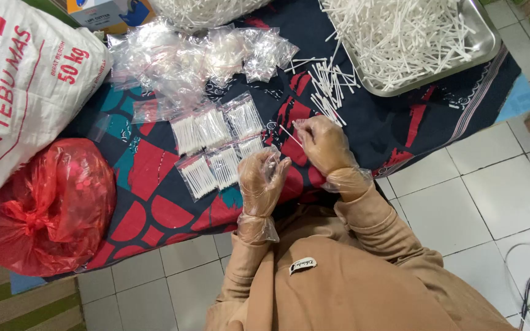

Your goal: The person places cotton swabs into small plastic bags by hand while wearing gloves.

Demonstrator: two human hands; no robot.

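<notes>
L hand [264, 178], gloved, pinches small clear bag [271, 156]; R hand [323, 144] grips thin white stick [289, 135], w/ filled packets [216, 150] beside.

Thin white cotton swab [289, 135] – pinched, tilted (over dark patterned cloth).

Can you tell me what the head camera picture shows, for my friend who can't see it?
Two gloved hands work over a patterned cloth: the right hand pinches a white stick, the left hand holds a clear bag. Filled bags lie beside them, and a metal tray holds more sticks.
</notes>
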